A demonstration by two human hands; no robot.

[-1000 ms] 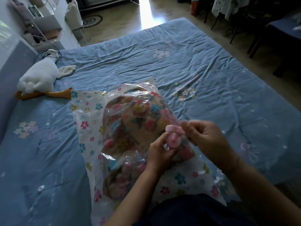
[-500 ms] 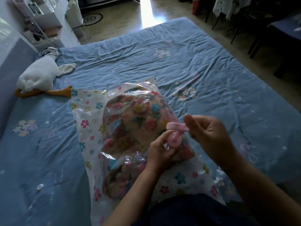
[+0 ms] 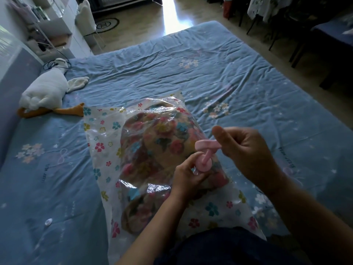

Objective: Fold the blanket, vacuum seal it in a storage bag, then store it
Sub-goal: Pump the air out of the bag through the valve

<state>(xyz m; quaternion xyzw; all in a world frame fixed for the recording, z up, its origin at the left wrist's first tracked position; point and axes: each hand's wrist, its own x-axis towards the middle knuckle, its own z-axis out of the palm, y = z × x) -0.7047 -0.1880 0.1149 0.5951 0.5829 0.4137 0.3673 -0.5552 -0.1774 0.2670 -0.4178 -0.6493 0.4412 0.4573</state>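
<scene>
A folded floral blanket [image 3: 158, 150] is lying inside a clear flower-printed storage bag [image 3: 103, 138] on the blue bed [image 3: 229, 73]. The left hand [image 3: 188, 176] is gripping the base of a pink hand pump [image 3: 205, 158] standing on the bag, while the right hand [image 3: 246, 150] is pinching its handle. A white plush goose [image 3: 45, 92] is resting near the headboard.

The storage bag [image 3: 107, 150] is lying on the bed [image 3: 238, 77] just before the person, with the folded blanket [image 3: 152, 150] sitting inside it. A hand pump [image 3: 205, 157] is standing on the bag's right part (between both hands). A stuffed goose [image 3: 44, 92] is lying far left, behind the bag.
</scene>
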